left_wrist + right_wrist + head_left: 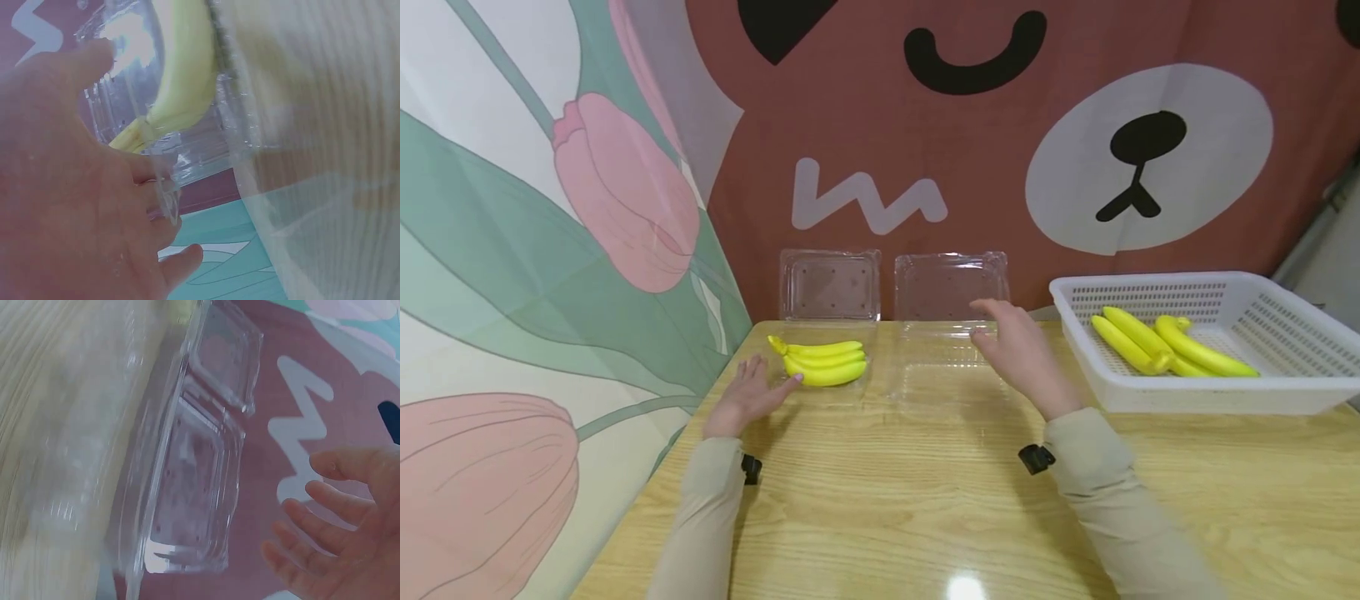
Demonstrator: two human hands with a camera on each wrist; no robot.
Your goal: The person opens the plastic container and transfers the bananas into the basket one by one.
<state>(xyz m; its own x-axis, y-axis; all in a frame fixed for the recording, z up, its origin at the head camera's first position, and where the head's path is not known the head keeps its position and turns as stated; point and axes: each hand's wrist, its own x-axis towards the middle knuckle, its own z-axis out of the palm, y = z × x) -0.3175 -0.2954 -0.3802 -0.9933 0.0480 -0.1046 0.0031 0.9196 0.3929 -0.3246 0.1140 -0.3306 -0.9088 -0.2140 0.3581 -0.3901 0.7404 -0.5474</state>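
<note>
A bunch of yellow bananas (823, 364) lies in the base of the left clear plastic clamshell box (830, 287), whose lid stands up behind it. My left hand (747, 396) is at the left side of this box, fingers spread and thumb by the bananas. In the left wrist view, the fingers (178, 265) are right at the box's clear rim. A second clamshell box (951, 287) stands open to the right with nothing in its base. Over its right side hovers my right hand (1026, 354), fingers apart and slightly bent, holding nothing; the right wrist view shows the palm side.
On the right, a white perforated basket (1217, 396) holds several more bananas (1150, 346). The wooden table (880, 500) ends at a printed cloth backdrop (880, 108), close behind both raised lids. Another patterned cloth (512, 292) hangs along the left edge.
</note>
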